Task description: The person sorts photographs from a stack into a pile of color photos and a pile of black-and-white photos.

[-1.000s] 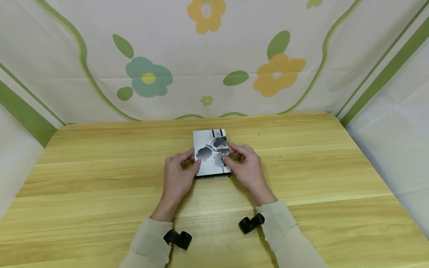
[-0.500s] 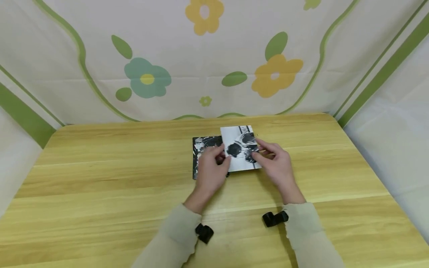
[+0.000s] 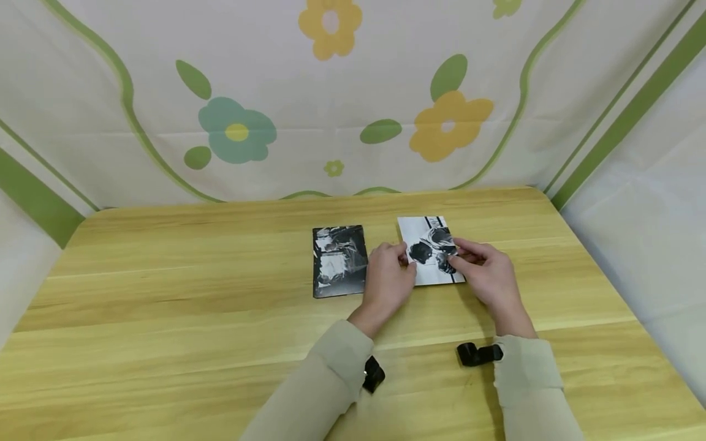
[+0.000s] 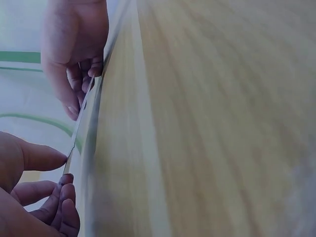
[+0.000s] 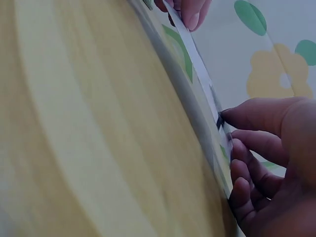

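Observation:
A thin white card (image 3: 430, 257) printed with black-and-white flowers is held by both hands, right of centre on the table. My left hand (image 3: 388, 278) pinches its left edge between thumb and fingers. At the opposite edge, the thumb and fingers of my right hand (image 3: 488, 275) pinch it. Seen nearly edge-on, the card (image 5: 198, 66) looks raised slightly off the tabletop in the right wrist view. To the left lies a dark card (image 3: 339, 260) with a black-and-white picture, flat on the table, its lower right corner partly hidden behind my left hand.
The wooden table (image 3: 193, 324) spreads out on all sides of the cards. Behind it hangs a white cloth (image 3: 309, 122) with printed flowers, and similar cloth flanks both sides. A black strap device sits at each sleeve cuff.
Both hands have carried the white flowered card off the dark card and over to the right. The dark card, covered earlier, now shows its picture and has stayed about where it was.

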### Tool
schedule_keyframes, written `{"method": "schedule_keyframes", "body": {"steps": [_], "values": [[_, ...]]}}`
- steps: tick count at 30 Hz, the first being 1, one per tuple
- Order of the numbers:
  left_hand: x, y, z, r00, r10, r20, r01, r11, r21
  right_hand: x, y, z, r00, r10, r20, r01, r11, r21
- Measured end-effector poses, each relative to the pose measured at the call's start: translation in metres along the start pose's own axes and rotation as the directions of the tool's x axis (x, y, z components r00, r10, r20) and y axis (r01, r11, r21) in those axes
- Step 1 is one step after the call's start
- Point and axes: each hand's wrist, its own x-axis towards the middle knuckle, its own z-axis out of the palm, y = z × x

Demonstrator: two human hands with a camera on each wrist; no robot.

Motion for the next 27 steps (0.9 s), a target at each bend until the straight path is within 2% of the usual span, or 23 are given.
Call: {"method": "schedule_keyframes", "body": {"steps": [4,9,15,22,27], "values": [[0.002,-0.001,0.002,0.999,-0.038,0.015,0.039,0.999,-0.037,0.002,0.001,0.001,1.000,0.022,0.013,-0.022,1.000,-0.022],[0.004,-0.004,0.006,1.000,-0.025,0.014,0.026,0.999,-0.045,0.003,0.003,0.001,1.000,0.024,0.007,-0.024,0.999,-0.043],[0.004,-0.004,0.009,0.999,-0.019,0.026,0.018,0.998,0.054,0.004,0.005,0.001,1.000,-0.004,-0.007,0.003,0.997,-0.074],[0.003,-0.001,0.012,0.999,-0.018,0.045,0.008,0.979,0.203,0.004,0.006,0.003,1.000,-0.021,-0.023,0.019,0.994,-0.108],[0.002,0.000,0.011,0.999,-0.014,0.042,0.005,0.981,0.196,0.004,0.006,0.003,0.999,-0.027,-0.031,0.023,0.992,-0.126]]}}
